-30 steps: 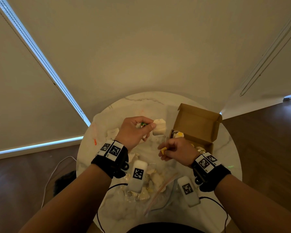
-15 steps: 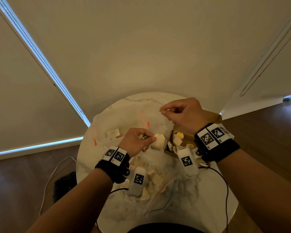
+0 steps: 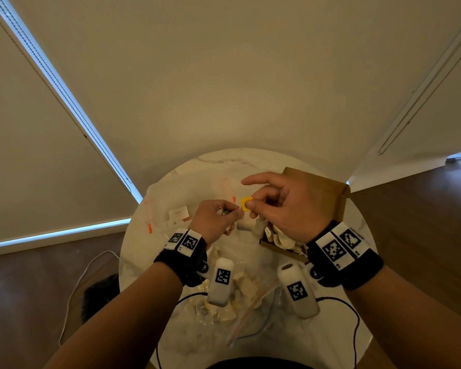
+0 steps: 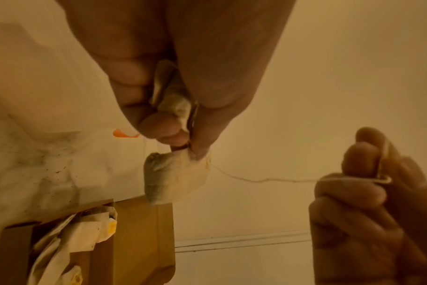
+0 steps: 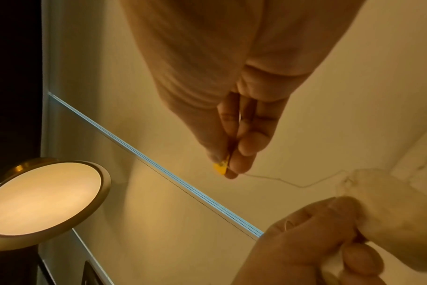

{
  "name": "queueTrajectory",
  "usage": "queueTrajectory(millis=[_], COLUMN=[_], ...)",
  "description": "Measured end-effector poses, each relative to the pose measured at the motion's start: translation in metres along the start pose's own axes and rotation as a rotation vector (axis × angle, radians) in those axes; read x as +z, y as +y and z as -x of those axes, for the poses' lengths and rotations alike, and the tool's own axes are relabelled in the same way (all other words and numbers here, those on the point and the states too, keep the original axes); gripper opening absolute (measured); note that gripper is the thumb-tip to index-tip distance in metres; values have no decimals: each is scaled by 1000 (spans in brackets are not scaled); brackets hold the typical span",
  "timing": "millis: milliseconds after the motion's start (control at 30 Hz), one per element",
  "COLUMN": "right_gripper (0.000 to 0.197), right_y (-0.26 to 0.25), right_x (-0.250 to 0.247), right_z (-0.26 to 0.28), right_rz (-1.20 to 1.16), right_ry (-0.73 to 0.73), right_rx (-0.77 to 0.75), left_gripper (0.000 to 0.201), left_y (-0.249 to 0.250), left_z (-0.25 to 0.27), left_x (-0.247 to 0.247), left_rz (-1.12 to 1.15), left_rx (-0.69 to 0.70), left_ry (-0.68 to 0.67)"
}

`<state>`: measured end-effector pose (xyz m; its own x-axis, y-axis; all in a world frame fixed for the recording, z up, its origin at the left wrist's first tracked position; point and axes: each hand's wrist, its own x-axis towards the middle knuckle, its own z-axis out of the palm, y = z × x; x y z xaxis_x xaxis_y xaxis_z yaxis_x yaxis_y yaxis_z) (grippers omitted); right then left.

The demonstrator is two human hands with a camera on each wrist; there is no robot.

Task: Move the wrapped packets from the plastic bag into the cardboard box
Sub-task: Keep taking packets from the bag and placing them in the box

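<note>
My left hand [image 3: 232, 213] pinches a pale wrapped packet [image 4: 176, 173] that hangs below its fingertips over the middle of the table; a second packet [image 4: 173, 96] is tucked in its fingers. A thin string [image 4: 256, 180] runs from the hanging packet to a small yellow tag [image 3: 245, 203], which my right hand [image 3: 250, 205] pinches, index finger stretched out. The open cardboard box [image 3: 330, 198] stands at the right under my right hand and holds several packets [image 3: 280, 238]. The clear plastic bag [image 3: 250, 326] lies near me with several packets [image 3: 246, 286] inside.
The round marble table [image 3: 224, 161] ends close on all sides. A second clear bag with orange marks [image 3: 157, 209] and a white card [image 3: 177, 213] lie at the far left. Black cables [image 3: 354, 323] trail over the near edge. A round lamp [image 5: 41, 202] glows in the right wrist view.
My right hand rose from beside the box to over the table's far side, then came back down close to my left hand, and the yellow tag now shows. My left hand has barely moved.
</note>
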<state>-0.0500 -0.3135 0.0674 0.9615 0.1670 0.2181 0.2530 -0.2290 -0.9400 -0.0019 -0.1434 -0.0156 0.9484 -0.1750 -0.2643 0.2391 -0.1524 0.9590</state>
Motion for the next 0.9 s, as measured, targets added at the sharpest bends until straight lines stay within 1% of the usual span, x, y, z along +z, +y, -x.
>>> queueTrajectory(millis=[67,133,200,233,300,400,467,633,767,900], right_gripper=[17,11,9,10,11,8,8,8,21,22], right_y=[2,3,3,3,3,8,15,24,26,29], right_x=[-1,-3,-4,-5,-5,-4,-2,3,3,4], right_z=[3,6,9,11,17,25,27,31,32,32], right_rz=[0,33,55,58,22,-25,-40,-102,-161,-146], right_ry=[14,28,34,35,11,-97,-133,-175,-178,-211], right_rx=[-19,-78,-120,-116,-70,39,99,163,239,276], left_gripper=[14,13,13,11,7,6,7,8,7,9], left_y=[-1,-2,-4,-3,-2,2,5,12,15,18], left_z=[-3,-3,-5,-5,-7,-9,-10,-12,-15,-15], left_x=[-1,-2,-3,-3,-2,-2,-3,-5,-7,-8], left_rz=[9,17,20,19,21,51,47,73,104,117], left_rx=[-12,-25,-34,-32,-24,-19,-11,5,-16,-25], left_ry=[18,35,51,62,86,106,113,111,127,141])
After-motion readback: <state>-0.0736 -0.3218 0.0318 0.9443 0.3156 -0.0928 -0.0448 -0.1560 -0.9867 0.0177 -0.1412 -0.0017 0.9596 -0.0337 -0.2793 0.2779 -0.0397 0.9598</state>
